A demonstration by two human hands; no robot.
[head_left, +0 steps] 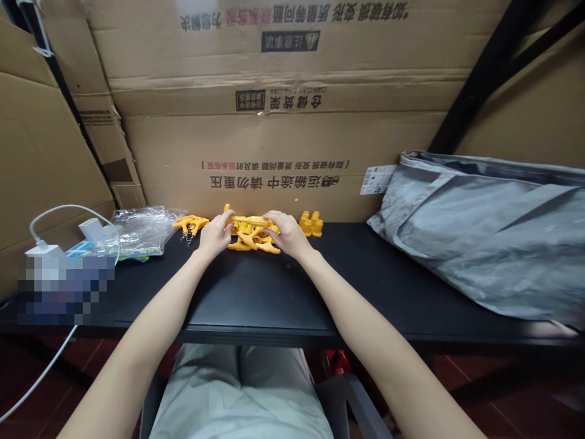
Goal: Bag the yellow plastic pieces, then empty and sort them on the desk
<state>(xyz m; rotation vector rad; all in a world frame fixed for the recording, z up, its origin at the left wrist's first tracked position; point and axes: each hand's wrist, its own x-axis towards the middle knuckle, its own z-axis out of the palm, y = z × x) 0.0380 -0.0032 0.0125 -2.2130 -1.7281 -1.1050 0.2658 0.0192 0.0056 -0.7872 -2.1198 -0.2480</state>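
Both of my hands are at the far side of the black table, raised over a small pile of yellow plastic parts. Between them lies a yellow plastic piece, level, with a thin shaft toward the left and a ribbed, thicker barrel toward the right. My left hand pinches its thin end, where a yellow tip sticks up above the fingers. The barrel end is in the fingers of my right hand. My fingers partly hide both ends, so I cannot tell whether it is one part or two joined.
Yellow branched parts and small metal springs lie left of the pile. Yellow cylinders stand to the right. Clear plastic bags, a white charger with a cable and a large grey bag flank the table. Cardboard walls the back.
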